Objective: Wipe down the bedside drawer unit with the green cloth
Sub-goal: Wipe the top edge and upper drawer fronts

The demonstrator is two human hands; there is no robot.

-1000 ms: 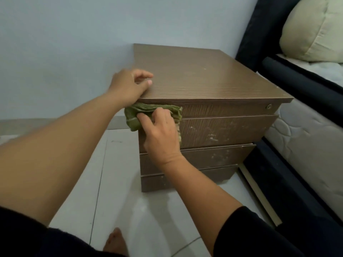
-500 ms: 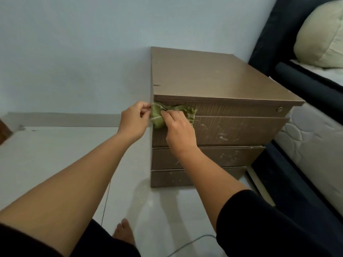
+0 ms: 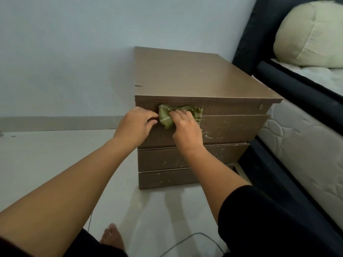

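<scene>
Both arms reach forward, left hand and right hand curled close together.

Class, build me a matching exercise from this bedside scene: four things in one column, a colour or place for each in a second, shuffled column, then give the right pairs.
Things
1. cloth
2. drawer unit
3. pillow
4. left hand

Descriptions
A. cream, lying on the bed at upper right
B. brown wood grain, standing against the wall
C. green, pressed to the top drawer front under the right hand
D. at the left end of the upper drawer fronts, fingers curled beside the cloth

Pairs: 1-C, 2-B, 3-A, 4-D
</scene>
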